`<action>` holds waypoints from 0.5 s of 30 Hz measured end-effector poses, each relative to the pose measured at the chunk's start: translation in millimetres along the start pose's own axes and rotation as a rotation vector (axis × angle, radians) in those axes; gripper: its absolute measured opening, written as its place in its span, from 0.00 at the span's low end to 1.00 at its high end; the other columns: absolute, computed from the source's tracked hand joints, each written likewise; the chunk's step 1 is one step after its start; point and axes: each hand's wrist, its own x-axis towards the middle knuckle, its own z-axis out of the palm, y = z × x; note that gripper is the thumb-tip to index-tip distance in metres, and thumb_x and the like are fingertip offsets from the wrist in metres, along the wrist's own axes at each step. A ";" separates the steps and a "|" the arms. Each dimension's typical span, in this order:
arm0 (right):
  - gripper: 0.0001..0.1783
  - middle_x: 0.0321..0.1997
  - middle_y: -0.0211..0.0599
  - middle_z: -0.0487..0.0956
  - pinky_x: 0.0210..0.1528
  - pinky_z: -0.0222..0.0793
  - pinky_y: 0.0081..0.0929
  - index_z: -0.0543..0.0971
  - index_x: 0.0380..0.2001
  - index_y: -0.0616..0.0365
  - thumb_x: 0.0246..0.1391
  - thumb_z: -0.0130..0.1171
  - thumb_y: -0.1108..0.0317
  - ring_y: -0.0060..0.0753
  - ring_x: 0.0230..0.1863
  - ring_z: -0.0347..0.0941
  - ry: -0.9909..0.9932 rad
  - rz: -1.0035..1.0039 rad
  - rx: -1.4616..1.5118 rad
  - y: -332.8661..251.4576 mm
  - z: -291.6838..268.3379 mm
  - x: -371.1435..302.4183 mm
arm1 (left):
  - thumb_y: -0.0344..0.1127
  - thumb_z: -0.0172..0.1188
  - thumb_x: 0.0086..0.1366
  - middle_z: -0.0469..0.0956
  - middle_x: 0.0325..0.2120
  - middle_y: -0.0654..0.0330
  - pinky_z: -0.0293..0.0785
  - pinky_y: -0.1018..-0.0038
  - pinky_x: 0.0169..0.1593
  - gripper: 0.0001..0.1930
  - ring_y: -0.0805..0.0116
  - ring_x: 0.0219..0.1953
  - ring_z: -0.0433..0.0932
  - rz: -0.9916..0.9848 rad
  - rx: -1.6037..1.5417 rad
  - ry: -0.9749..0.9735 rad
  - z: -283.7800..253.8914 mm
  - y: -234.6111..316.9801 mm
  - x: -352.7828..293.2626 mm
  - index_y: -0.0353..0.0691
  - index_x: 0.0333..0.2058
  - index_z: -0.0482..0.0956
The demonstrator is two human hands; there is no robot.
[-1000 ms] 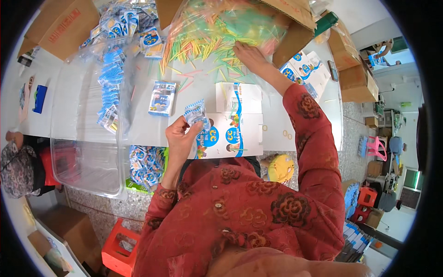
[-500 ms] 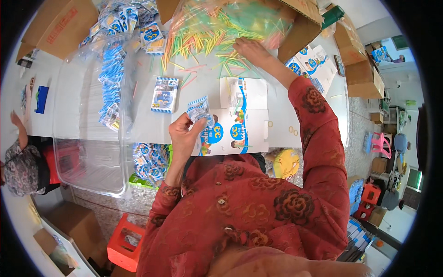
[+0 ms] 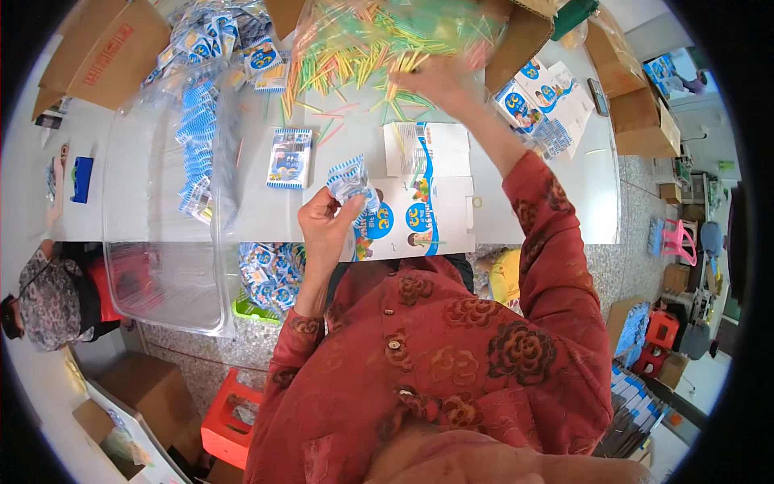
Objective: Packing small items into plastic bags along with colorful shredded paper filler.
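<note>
My left hand pinches a blue-and-white striped packet by its lower end, above an unfolded printed carton. At the far side of the table my right hand, slightly blurred, has its fingers closed on a few thin yellow plastic sticks. Under and around it spreads a pile of yellow, green and pink sticks, partly inside a clear bag. Another striped packet lies flat to the left of the carton.
A clear plastic tub with a row of packets stands at left, overhanging the table edge. More packets heap behind it. Cardboard boxes flank the table; a red stool is on the floor. Another person sits at far left.
My right hand has shifted slightly left and up over the pile, and yellow sticks now show at its fingertips. My left hand still holds the packet in about the same place.
</note>
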 end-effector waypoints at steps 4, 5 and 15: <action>0.17 0.25 0.45 0.77 0.33 0.67 0.32 0.77 0.29 0.61 0.41 0.62 0.58 0.39 0.27 0.73 0.045 -0.133 -0.037 41.9 47.4 -23.9 | 0.25 0.60 0.55 0.77 0.28 0.65 0.68 0.84 0.34 0.09 0.82 0.28 0.71 -0.004 0.077 -0.010 -0.8 -4.3 2.1 0.31 0.36 0.77; 0.17 0.26 0.47 0.77 0.34 0.67 0.35 0.77 0.28 0.61 0.40 0.62 0.58 0.44 0.28 0.73 0.029 -0.141 -0.101 33.0 44.6 -26.2 | 0.25 0.60 0.55 0.77 0.28 0.66 0.66 0.85 0.33 0.09 0.83 0.27 0.70 -0.002 0.056 -0.009 1.3 -0.6 1.5 0.31 0.36 0.77; 0.13 0.19 0.29 0.74 0.25 0.64 0.21 0.78 0.28 0.61 0.44 0.63 0.61 0.20 0.21 0.68 0.029 0.065 0.320 -25.3 -1.4 -42.3 | 0.23 0.62 0.52 0.76 0.25 0.67 0.65 0.86 0.32 0.04 0.84 0.26 0.69 0.108 0.135 0.002 7.1 0.3 15.3 0.33 0.28 0.78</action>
